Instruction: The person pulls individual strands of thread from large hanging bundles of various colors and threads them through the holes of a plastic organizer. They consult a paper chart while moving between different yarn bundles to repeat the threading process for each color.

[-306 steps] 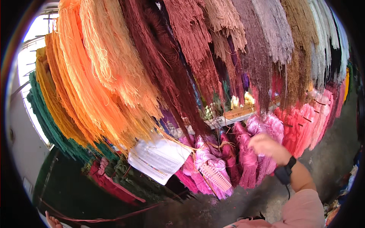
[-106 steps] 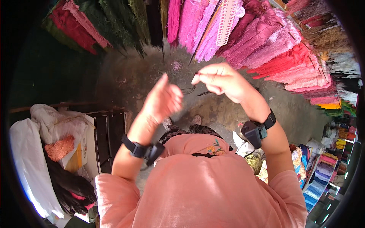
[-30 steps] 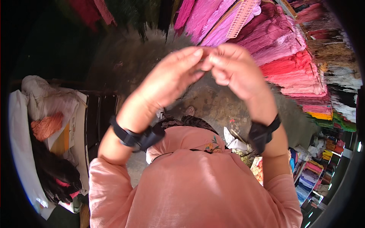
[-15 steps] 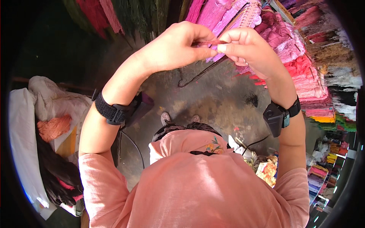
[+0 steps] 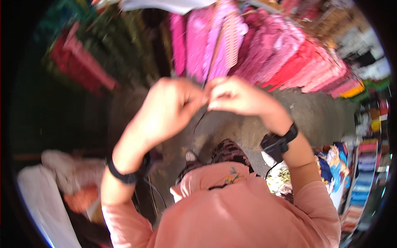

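My left hand [image 5: 167, 107] and my right hand [image 5: 237, 97] meet in front of me, both closed, fingertips pinched together and touching. Between them runs a thin dark strand of yarn [image 5: 200, 120], its lower end dangling below the fingers. A dark line also rises above the hands; whether it is the same strand I cannot tell. Motion blurs the fingers and hides just how the yarn passes through them. Behind the hands hang pink and magenta yarn skeins [image 5: 197, 45]. Each forearm wears a black strap [image 5: 122, 173] with a small device.
Red and coral skeins [image 5: 297, 62] continue to the right, and dark green ones [image 5: 124, 45] hang at the left. White cloth [image 5: 39, 198] and an orange bundle [image 5: 82, 200] lie at lower left. Shelves of folded coloured goods [image 5: 364, 177] stand at far right. Concrete floor [image 5: 314, 107] lies below.
My view has swung, so the hanging skeins sit more squarely ahead. Both hands are lower in the picture, still pinched together on the strand, and one foot appears to have shifted.
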{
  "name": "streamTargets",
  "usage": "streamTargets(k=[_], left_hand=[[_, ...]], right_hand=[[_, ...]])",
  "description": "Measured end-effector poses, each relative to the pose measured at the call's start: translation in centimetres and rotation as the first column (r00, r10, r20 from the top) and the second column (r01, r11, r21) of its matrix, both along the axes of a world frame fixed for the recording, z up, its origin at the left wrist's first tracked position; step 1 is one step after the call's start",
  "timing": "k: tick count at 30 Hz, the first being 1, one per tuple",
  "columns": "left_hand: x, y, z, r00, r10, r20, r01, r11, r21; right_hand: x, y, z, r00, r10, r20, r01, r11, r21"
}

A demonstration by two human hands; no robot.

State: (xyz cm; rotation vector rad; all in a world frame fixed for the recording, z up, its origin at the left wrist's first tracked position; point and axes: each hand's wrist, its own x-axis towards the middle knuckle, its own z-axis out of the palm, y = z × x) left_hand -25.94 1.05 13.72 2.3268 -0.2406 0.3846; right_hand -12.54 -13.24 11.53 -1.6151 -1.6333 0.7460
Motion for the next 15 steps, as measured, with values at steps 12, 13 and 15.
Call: streamTargets(k=[12,13,15], left_hand=[[8.9,-2.5,-2.3,0.941,0.334,0.051,-0.292,0.879,-0.377],[10.3,-2.5,-3.1,0.942,0.330,0.065,-0.279,0.874,-0.398],[12.8,-2.6,-4.9,0.926,0.370,0.075,-0.302,0.844,-0.443]], right_hand=[[2.8,0.3,-5.3,0.702,-0.256,-0.664,0.558,0.778,0.289],[3.8,0.4,-5.7,0.793,-0.399,-0.460,0.602,0.626,0.496],[6.3,0.4,-5.3,0.776,-0.594,-0.210,0.582,0.548,0.600]])
